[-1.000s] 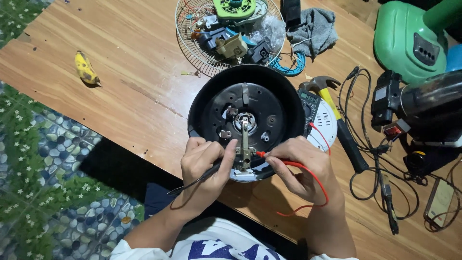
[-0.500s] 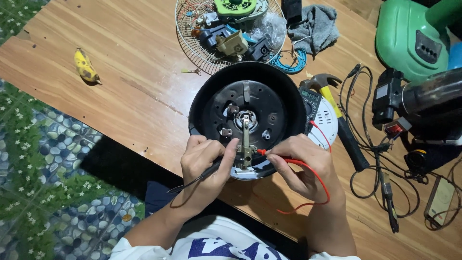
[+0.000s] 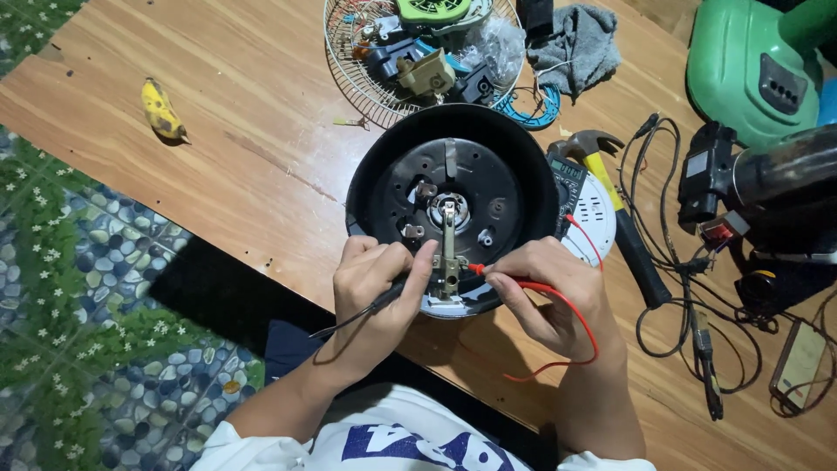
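Toward the left edge of the wooden table (image 3: 218, 105), a small yellow banana-shaped thing (image 3: 162, 110) lies alone, well apart from the rest. At the near edge the left hand (image 3: 377, 283) is curled narrow around a black probe (image 3: 384, 301), whose black lead trails off toward the person. Its tip points at the metal strip (image 3: 448, 249) that runs from the hub of the round black appliance base (image 3: 453, 196), which lies upturned near the middle of the near edge. Just right of the strip, the right hand (image 3: 547, 292) pinches a red probe (image 3: 479, 269) between thumb and fingers, its tip touching or nearly touching the strip; the red lead (image 3: 584, 327) loops over the wrist. Behind the base, at the far edge, a wire fan guard (image 3: 366, 78) holds loose parts, with a grey rag (image 3: 580, 44) beside it. Right of the base lie a multimeter (image 3: 571, 179) and a hammer (image 3: 610, 209), then tangled black cables (image 3: 676, 262) and a green machine (image 3: 750, 70) at the far right corner.
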